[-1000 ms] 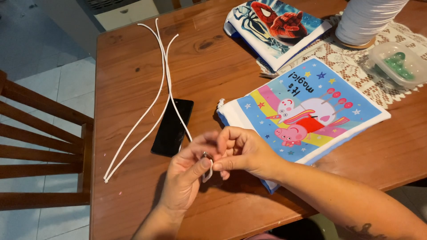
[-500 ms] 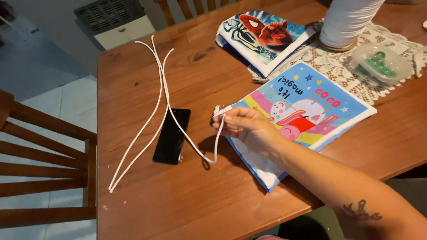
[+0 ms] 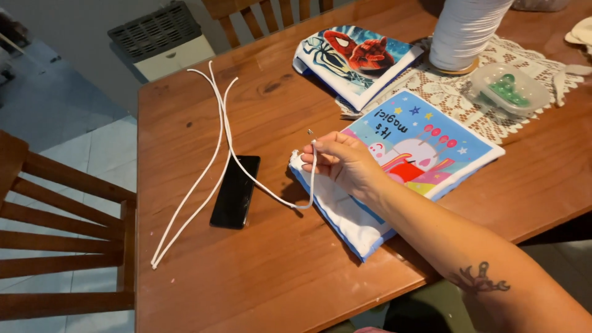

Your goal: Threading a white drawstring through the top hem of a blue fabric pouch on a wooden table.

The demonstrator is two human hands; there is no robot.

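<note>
The right hand (image 3: 345, 161) is pinching the end of a white cord (image 3: 246, 176), limp and light (best gripped near its tip), over the colourful fabric bag (image 3: 425, 163); the cord is trailing toward ten o'clock past the black phone (image 3: 235, 191). The left hand is out of view.

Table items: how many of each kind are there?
Printed fabric bags: 2
White cords: 2, as far as I can tell
Black phone: 1
White spool: 1
Clear lidded container: 1
Lace runner: 1
Total: 8
</note>
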